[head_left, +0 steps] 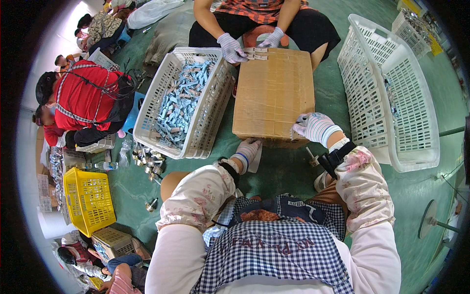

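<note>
A taped brown cardboard box [274, 98] stands in front of me. My left hand [248, 150], in a striped glove, is closed just below its near left edge, and a pale flat piece [255, 160] hangs from the fingers. At the near right corner, my right hand [316, 127] has its fingers curled against the cardboard; whether anything small is pinched there is hidden. Several pale strip-like metal pieces [256, 54] lie on the far left corner, beside the gloved hands [231, 48] of a person sitting opposite.
Left of the box, a white basket [142, 125] holds many blue strip-like pieces [183, 100]. A deep white basket [364, 108] stands at the right. Metal fittings [148, 161] lie on the green floor, near a yellow basket [88, 201]. Other people [88, 93] sit at the left.
</note>
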### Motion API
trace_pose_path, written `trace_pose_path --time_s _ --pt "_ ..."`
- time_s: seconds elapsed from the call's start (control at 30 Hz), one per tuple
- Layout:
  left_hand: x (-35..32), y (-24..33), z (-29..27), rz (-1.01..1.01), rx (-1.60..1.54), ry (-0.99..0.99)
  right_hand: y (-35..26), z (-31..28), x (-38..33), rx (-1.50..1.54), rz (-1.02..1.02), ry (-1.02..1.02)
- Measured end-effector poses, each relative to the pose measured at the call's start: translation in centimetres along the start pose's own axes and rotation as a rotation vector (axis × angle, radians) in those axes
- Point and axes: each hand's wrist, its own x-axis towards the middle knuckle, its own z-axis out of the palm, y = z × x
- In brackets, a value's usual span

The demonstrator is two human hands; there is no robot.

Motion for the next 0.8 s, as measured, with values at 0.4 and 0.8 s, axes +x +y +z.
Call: trace_pose_path --time_s 0.4,0.8 --pt "0.3 -0.7 -0.4 0.044 0.116 -0.007 -1.3 -0.9 -0.8 -0.029 0.023 -0.062" --pt "0.3 -1.4 -1.0 0.029 0.058 -0.004 -1.8 0.3 -0.5 -0.024 0.021 -0.026"
